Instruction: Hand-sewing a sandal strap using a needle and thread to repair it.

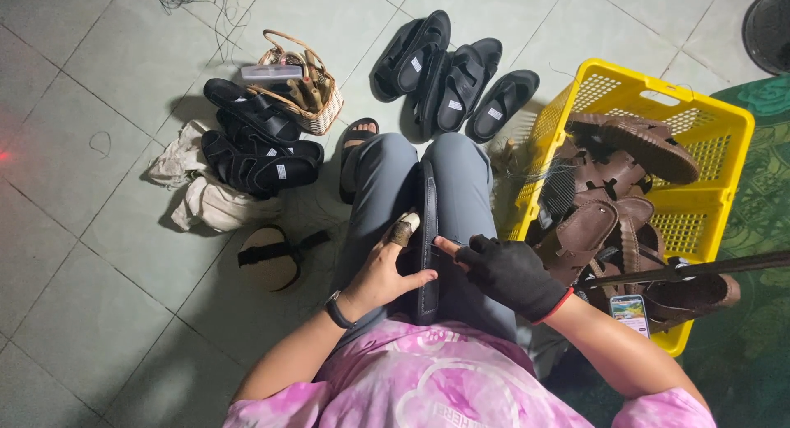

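Observation:
A black sandal (427,230) stands on edge between my knees, sole toward the camera. My left hand (387,272), bare with a taped index finger and a dark wristband, grips the sandal from the left, thumb across its lower part. My right hand (506,272) wears a black fingerless glove with a red cuff. Its fingertips pinch at the sandal's right edge, where a thin needle or thread seems to be, too small to tell.
A yellow plastic crate (708,123) of brown sandals stands at my right. Black sandals lie ahead (448,70) and in a pile at the left (259,144), beside a small wicker basket (300,86), crumpled cloth (206,202) and a round tan pad (270,258). Grey floor tiles surround them.

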